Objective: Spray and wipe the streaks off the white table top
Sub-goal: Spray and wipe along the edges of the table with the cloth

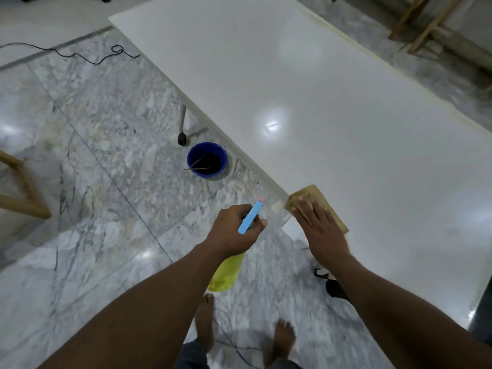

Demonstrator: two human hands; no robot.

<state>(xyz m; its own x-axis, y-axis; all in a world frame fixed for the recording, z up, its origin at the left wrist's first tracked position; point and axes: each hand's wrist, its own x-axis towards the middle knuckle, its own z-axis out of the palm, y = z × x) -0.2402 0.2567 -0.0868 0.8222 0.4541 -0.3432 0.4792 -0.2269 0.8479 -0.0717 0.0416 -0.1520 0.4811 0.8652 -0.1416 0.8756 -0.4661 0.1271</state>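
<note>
Person is standing barefoot at the near long edge of the white worktop (332,107), both hands busy and well apart. Left hand (234,231) is gripping the spray bottle (251,217) by its neck, fingers curled round it, holding it out over the marble floor (101,161), just beside the worktop's edge and not over it. Right hand (320,229) is lying flat, fingers straight, pressing a folded tan cloth (318,191) onto the worktop right at that near edge. Bottle is hanging with its yellow body down toward the feet. Its blue head is running lower-left to upper-right in view, pink nozzle tip pointing away from the person, toward the worktop's edge ahead of the cloth. Cloth's long axis is following the hand, angling along the edge. Progress, as a judgement: wiping is under way at the near margin only. The wide glossy surface beyond is showing lamp glare and a yellowish tinge along the far edge. No streaks are making themselves out clearly, so the cleaned share cannot be told. A blue bucket (207,159) is sitting on the floor beside the worktop's leg.
</note>
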